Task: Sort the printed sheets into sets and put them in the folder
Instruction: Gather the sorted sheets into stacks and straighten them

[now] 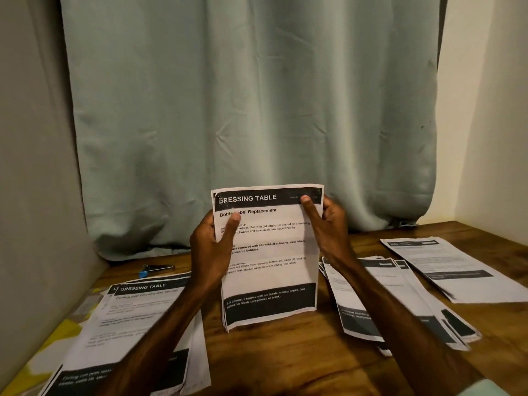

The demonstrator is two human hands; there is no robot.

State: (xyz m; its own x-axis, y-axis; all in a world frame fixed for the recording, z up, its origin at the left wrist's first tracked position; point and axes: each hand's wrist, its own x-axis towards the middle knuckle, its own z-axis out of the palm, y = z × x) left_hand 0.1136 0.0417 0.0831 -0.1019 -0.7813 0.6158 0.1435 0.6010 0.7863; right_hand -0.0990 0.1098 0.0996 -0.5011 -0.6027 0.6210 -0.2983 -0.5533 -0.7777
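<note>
I hold a small set of printed sheets (271, 270) upright, its bottom edge resting on the wooden table (285, 355). The top sheet is headed "DRESSING TABLE, Bottle Label Replacement". My left hand (211, 247) grips the set's left edge, thumb on the front. My right hand (328, 221) grips the upper right edge, thumb on the black header. More sheets lie in a pile at the left (137, 318), a fanned pile at the right (380, 295) and a further pile at the far right (454, 270). No folder can be made out.
A black stapler with a blue end (157, 269) lies at the back left of the table. A grey-green curtain (257, 110) hangs behind the table. A yellow patterned cloth (43, 355) shows at the lower left. A pale wall stands at the right.
</note>
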